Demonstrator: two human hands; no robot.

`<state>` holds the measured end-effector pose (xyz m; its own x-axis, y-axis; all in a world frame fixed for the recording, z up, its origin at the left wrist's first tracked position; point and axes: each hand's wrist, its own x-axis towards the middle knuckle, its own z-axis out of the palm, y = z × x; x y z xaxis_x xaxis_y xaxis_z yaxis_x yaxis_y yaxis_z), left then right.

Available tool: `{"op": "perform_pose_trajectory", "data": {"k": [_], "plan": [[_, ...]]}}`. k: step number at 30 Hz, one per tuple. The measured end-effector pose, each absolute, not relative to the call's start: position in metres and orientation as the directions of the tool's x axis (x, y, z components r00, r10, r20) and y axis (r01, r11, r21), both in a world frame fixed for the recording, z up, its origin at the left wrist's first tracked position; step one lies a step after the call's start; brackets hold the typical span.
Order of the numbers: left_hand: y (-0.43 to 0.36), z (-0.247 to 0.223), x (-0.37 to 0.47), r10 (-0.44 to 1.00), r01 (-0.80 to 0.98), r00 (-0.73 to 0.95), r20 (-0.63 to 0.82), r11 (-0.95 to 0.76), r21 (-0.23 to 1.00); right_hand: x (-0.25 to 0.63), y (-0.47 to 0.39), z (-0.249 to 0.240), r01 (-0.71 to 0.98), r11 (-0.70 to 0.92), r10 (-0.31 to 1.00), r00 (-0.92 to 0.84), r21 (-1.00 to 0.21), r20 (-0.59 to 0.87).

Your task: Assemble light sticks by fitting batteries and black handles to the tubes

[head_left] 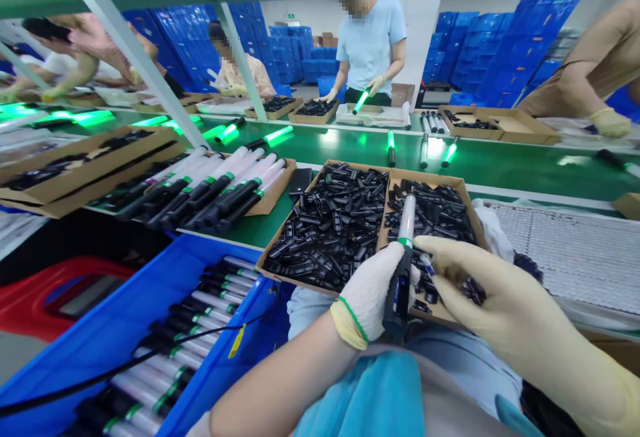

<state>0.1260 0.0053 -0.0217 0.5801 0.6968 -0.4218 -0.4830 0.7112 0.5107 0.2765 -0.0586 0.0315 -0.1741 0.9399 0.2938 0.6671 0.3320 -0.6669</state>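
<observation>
A blue crate [150,330] at lower left holds rows of unlit wands with black handles. Beside it sits a red stool [45,297]. On the desk [525,170], a cardboard tray [273,200] carries more unlit wands, well left of the 2 boxes of parts. Several lit green wands [391,147] lie on the green belt. Across it, a person in a light blue shirt [371,40] stands before stacked blue crates [500,57].
</observation>
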Motion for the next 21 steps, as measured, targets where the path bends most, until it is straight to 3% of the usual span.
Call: {"op": "perform_pose_trajectory", "data": {"k": [3,6,9,13,18,21], "plan": [[0.005,-0.025,0.121,0.701,-0.518,0.603,-0.381,0.707,0.481,0.259,-0.058,0.019,0.445,0.189,0.982,-0.057,-0.876,0.182],[0.005,-0.024,0.115,0.74,-0.58,0.575,-0.351,0.67,0.463,0.238,-0.055,0.005,0.443,0.137,0.991,-0.062,-0.886,0.122],[0.006,-0.02,0.106,0.8,-0.629,0.478,-0.362,0.6,0.494,0.22,-0.052,-0.005,0.569,0.231,0.969,-0.065,-0.79,0.236],[0.009,-0.019,0.092,0.788,-0.629,0.482,-0.383,0.616,0.475,0.205,-0.05,-0.009,0.711,0.419,0.881,-0.167,-0.565,0.443],[0.028,-0.01,0.065,0.827,-0.617,0.364,-0.429,0.559,0.554,0.215,-0.037,-0.008,0.754,0.55,0.801,-0.353,-0.36,0.483],[0.043,0.004,0.038,0.841,-0.589,0.202,-0.502,0.514,0.624,0.233,-0.003,-0.012,0.83,0.461,0.851,-0.314,-0.314,0.42]]}}
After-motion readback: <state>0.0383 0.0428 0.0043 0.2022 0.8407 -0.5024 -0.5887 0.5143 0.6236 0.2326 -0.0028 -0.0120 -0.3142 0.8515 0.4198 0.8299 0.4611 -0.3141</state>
